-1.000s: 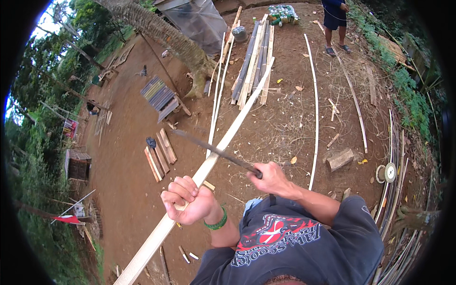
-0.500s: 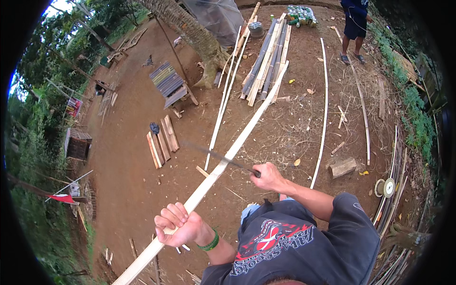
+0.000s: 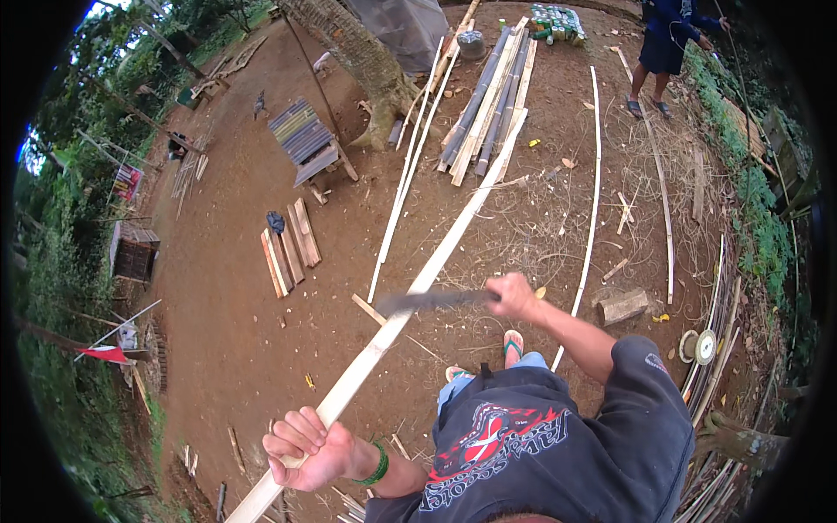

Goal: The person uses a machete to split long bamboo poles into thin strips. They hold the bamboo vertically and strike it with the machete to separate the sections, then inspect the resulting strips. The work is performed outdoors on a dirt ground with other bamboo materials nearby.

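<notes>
At the bottom of the frame the left hand (image 3: 307,451) is gripping a long pale bamboo slat (image 3: 410,292), fingers wrapped tight around it. The slat is running from the lower left up to the top middle, its far end lying among the bamboo poles (image 3: 488,109). A bit higher, the right hand (image 3: 513,296) is closed around the handle of a dark knife (image 3: 432,302), and the blade is lying across the slat. It looks like the person is shaving or splitting the slat. The next move would need a steady left grip and a cut that stays well away from the left fingers and from the feet in sandals (image 3: 513,345) just below the blade.

Bare dirt ground (image 3: 227,331) is giving open room on the left. On the right a wood block (image 3: 624,306) and thin strips are lying close. Far off at the top right, another person (image 3: 663,44) is standing.
</notes>
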`<action>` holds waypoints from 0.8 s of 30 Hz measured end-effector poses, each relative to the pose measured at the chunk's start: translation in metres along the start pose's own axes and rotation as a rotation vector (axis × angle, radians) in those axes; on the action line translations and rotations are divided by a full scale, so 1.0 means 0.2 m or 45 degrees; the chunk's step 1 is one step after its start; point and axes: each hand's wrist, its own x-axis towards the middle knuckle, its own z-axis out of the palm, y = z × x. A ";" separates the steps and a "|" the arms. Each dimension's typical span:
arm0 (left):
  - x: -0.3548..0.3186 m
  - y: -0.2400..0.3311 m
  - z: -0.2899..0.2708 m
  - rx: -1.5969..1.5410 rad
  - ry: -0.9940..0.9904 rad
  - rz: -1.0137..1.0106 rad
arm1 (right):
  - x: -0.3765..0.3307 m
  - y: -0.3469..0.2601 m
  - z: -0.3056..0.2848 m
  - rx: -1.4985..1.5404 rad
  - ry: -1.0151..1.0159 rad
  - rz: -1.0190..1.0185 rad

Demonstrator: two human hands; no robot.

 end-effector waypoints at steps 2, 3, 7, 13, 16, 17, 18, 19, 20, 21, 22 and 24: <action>-0.01 -0.01 0.03 0.012 -0.046 -0.024 | 0.07 0.39 0.03 -0.020 0.071 0.689; -0.04 -0.01 0.01 0.043 -0.034 -0.027 | 0.10 0.45 0.00 -0.184 -0.035 0.682; 0.00 0.02 -0.09 0.057 0.062 0.026 | 0.08 0.10 0.07 -0.025 -0.124 0.314; 0.02 0.14 -0.05 0.054 0.099 0.036 | 0.10 0.59 0.04 -0.135 -0.021 0.590; 0.01 0.22 -0.10 0.030 0.103 0.073 | -0.04 1.05 -0.11 -0.178 0.105 1.435; 0.03 0.26 -0.15 0.038 0.106 0.089 | -0.13 0.98 -0.18 -0.114 0.184 1.465; 0.04 0.27 -0.17 0.064 0.062 0.047 | -0.20 0.93 -0.20 -0.115 0.224 1.459; 0.04 0.27 -0.17 0.048 0.039 0.057 | -0.30 0.91 -0.19 -0.138 0.242 1.454; 0.05 0.25 -0.13 0.025 0.004 0.045 | -0.43 0.94 -0.13 -0.102 0.303 1.394; 0.08 0.22 -0.09 -0.001 -0.032 0.030 | -0.54 0.96 -0.07 -0.067 0.366 1.336; 0.11 0.18 -0.06 -0.066 -0.171 0.040 | -0.63 0.92 -0.02 0.065 0.377 1.359; 0.21 0.13 -0.10 -0.215 -0.812 -0.010 | -0.68 0.72 0.07 0.318 0.361 1.329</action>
